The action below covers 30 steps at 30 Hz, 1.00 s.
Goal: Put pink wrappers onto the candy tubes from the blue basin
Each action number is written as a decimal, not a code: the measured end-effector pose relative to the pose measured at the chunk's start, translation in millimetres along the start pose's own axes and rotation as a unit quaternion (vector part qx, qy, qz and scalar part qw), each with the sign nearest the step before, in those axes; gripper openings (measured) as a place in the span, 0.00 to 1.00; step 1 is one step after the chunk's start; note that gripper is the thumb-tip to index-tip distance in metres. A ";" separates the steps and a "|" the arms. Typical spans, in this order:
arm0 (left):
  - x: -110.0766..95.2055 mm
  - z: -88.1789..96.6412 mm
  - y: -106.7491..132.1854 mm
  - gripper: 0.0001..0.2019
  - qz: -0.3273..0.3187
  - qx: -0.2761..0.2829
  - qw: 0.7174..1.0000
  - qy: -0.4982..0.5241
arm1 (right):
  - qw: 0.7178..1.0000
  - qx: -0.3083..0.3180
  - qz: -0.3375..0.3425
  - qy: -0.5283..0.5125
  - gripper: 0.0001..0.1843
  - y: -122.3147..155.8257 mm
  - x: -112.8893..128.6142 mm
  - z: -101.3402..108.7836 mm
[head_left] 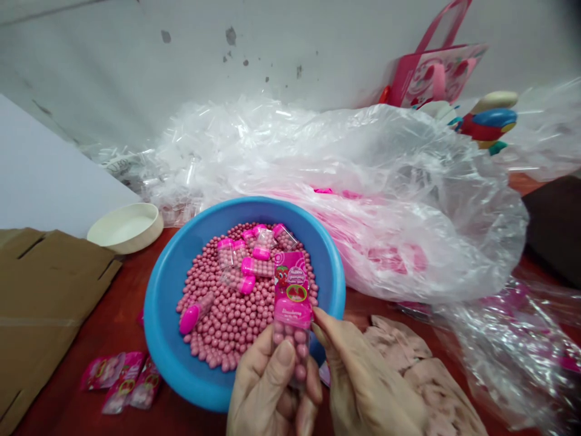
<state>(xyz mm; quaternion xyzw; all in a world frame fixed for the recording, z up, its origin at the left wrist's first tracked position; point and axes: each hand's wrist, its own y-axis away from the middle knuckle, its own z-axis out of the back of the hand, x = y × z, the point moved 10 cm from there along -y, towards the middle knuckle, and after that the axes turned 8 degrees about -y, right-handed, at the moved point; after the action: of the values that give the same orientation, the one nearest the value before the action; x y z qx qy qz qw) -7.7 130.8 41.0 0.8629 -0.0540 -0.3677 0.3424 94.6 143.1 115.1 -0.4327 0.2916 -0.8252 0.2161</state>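
My left hand [265, 390] is closed around a small clear bottle [294, 339] filled with pink candy balls, held upright over the near rim of a blue bowl [169, 284]. A pink strawberry label sleeve [292, 289] sits over the bottle's upper half. My right hand [363, 381] pinches the sleeve's lower edge with its fingertips. The bowl holds a heap of pink candy balls [227, 315] with several filled pink-capped bottles [254, 257] lying on top.
A large clear plastic bag [408, 206] of pink items lies behind and right of the bowl. A white dish [127, 227] and flat cardboard [40, 284] are at left. Loose pink sleeves [122, 378] lie front left. A stack of pink pieces [417, 363] sits right.
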 end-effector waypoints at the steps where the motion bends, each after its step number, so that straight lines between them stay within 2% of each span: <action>1: -0.1 1.4 -0.1 0.11 -0.003 -0.009 1.000 0.002 | 1.000 0.012 0.024 0.016 0.35 0.5 2.9 -2.5; 3: -0.4 5.0 -0.3 0.10 -0.008 -0.027 1.000 0.004 | 0.998 0.016 0.051 0.028 0.31 -0.1 7.2 -4.1; 6: -0.9 7.4 -0.8 0.10 -0.016 -0.036 0.999 0.009 | 0.997 0.008 0.054 0.061 0.22 -5.4 10.8 -3.0; 11: -1.6 0.3 -1.2 0.11 -0.016 -0.016 1.000 0.009 | 0.991 0.065 0.095 0.072 0.13 -14.3 18.2 -11.5; 13: -0.9 -4.2 -1.0 0.12 -0.008 -0.005 1.000 0.021 | 0.993 0.060 0.089 0.051 0.11 -18.2 15.5 -9.1; 15: -0.6 -8.9 -0.9 0.13 -0.002 0.012 1.000 0.018 | 0.998 0.055 0.041 0.005 0.09 -22.5 5.8 -6.8; 18: 0.3 -11.0 -1.4 0.12 0.005 0.025 1.000 -0.011 | 0.991 0.057 -0.077 -0.098 0.09 -24.2 -13.9 -8.8; 21: 1.5 -11.7 -2.8 0.12 0.005 0.038 0.999 -0.026 | 0.963 0.034 -0.176 -0.202 0.10 -20.5 -28.1 -9.6; 24: 1.9 -12.8 -4.1 0.11 -0.011 0.056 0.998 -0.038 | 0.921 0.012 -0.245 -0.302 0.09 -16.6 -38.5 -10.9; 27: 3.1 -9.7 -5.0 0.11 -0.032 0.054 0.997 -0.054 | 0.883 0.018 -0.291 -0.367 0.07 -15.0 -45.1 -15.6; 28: 3.7 -8.6 -5.3 0.11 -0.038 0.053 0.996 -0.060 | 0.880 0.015 -0.295 -0.373 0.07 -15.5 -46.0 -14.8; 30: 4.1 -7.6 -5.6 0.11 -0.049 0.053 0.995 -0.070 | 0.890 -0.008 -0.285 -0.357 0.06 -18.0 -46.0 -8.4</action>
<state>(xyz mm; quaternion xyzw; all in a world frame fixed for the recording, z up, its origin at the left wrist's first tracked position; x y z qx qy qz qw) -0.5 137.8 38.8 0.8536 -0.0552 -0.4405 0.2727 110.1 186.8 96.2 -0.7642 0.0653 -0.6391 0.0572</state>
